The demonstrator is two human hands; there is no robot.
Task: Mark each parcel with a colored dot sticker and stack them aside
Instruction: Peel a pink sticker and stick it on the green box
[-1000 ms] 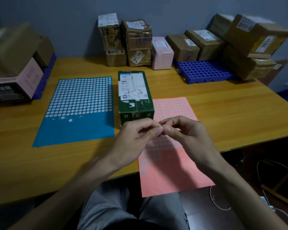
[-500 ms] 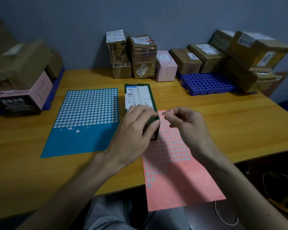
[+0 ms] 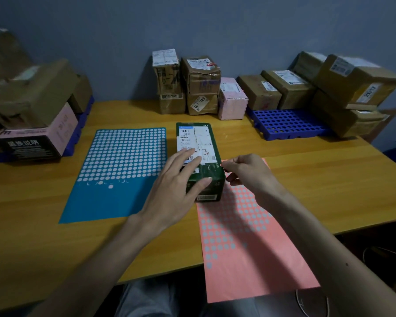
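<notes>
**Green parcel point(image 3: 212, 177): dot-marking apparently under way, stacking aside not yet done.**
Left hand point(image 3: 178, 186) lies flat-fingered on the parcel's top, not clasping. Right hand point(image 3: 249, 172), just right of it over the pink sticker sheet point(image 3: 245, 243), has curled fingers; whether they pinch a dot cannot be told. No dot discernible on the parcel, which the left fingers partly cover. Cardboard parcels point(image 3: 199, 85) beyond both hands: marks unreadable.
</notes>
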